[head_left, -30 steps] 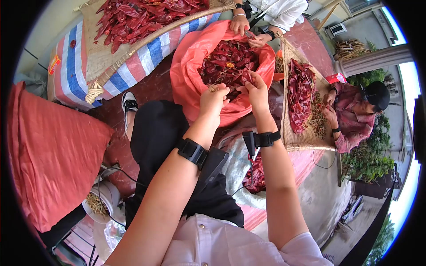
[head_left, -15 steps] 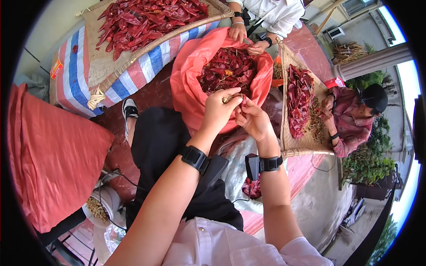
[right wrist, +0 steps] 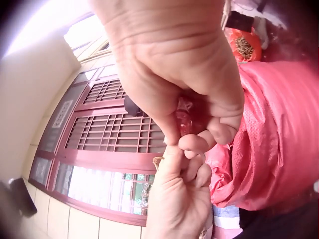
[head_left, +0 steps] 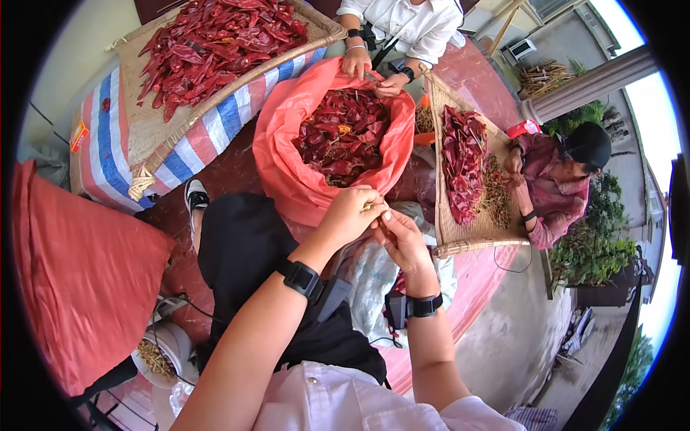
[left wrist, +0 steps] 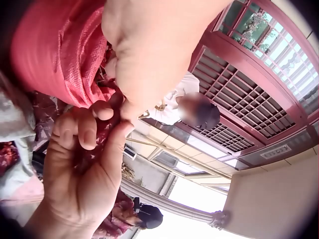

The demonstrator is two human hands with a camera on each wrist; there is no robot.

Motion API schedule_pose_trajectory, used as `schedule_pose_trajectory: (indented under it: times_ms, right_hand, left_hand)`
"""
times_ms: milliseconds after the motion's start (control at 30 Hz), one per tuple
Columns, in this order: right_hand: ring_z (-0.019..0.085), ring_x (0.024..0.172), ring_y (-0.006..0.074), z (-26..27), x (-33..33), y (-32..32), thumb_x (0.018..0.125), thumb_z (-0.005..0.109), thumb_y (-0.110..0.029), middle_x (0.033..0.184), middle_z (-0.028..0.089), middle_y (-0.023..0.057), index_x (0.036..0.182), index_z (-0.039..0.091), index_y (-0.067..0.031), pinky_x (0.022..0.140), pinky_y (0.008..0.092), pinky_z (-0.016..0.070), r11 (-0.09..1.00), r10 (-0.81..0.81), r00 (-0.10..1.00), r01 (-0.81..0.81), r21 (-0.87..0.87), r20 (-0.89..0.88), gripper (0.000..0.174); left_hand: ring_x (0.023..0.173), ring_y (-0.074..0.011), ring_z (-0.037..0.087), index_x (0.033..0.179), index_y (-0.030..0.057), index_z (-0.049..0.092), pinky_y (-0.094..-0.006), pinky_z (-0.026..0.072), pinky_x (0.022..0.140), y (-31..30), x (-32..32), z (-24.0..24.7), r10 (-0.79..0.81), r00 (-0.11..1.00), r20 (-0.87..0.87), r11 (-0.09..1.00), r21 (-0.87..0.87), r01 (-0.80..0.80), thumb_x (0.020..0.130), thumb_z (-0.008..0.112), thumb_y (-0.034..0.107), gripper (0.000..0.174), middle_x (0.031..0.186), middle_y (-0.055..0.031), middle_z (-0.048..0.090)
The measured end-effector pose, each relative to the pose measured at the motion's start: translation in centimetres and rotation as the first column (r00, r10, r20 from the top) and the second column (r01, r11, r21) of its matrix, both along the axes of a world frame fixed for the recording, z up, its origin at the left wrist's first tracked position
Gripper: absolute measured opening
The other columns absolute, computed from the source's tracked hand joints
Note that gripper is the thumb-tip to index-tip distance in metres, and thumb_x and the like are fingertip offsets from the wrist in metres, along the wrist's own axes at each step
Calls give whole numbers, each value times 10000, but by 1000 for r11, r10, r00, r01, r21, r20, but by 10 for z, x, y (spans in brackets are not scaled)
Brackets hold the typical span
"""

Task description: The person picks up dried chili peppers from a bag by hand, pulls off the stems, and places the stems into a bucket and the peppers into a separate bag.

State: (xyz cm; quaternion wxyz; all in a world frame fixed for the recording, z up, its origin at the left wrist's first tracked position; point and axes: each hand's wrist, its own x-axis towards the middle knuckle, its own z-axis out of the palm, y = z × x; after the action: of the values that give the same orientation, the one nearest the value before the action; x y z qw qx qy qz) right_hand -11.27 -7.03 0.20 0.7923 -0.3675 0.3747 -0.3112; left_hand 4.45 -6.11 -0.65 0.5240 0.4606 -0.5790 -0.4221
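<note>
The work in hand seems to be stripping the stem from a glossy dark-red dried pepper (right wrist: 184, 119), just outside the near rim of the open pinkish-red woven plastic sack (head_left: 277, 154). The right hand (head_left: 404, 244) curls round that pepper; the left hand (head_left: 351, 214) meets it at the fingertips and pinches a thin tan stem (right wrist: 158, 162). Whether stem and pepper are still joined cannot be told. The next move probably calls for a firm right hold and a short twist from the left. One second ago both hands were apart over the sack's mouth; now they touch, nearer the wearer.
</note>
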Motion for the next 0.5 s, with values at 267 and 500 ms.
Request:
schedule_pose_trajectory:
  times_ms: [267,500]
  right_hand:
    - [460,525,56,24,-3,6,905,499,-160,699,567,16,871,540,-3,515,197,376,944,64,940,-166,-286,-335,165]
    - [412,472,36,14,23,15,896,509,-125,631,524,-6,795,525,-9,443,176,327,835,-190,927,-20,-551,-322,154]
  left_hand:
    - [574,-60,505,761,18,559,-214,404,525,4,-14,-13,-106,863,-494,948,212,238,872,540,130,159,656,9,527]
    - [566,-34,474,809,100,559,-162,382,518,8,-3,1,49,598,-800,870,328,367,870,548,187,106,702,40,533]
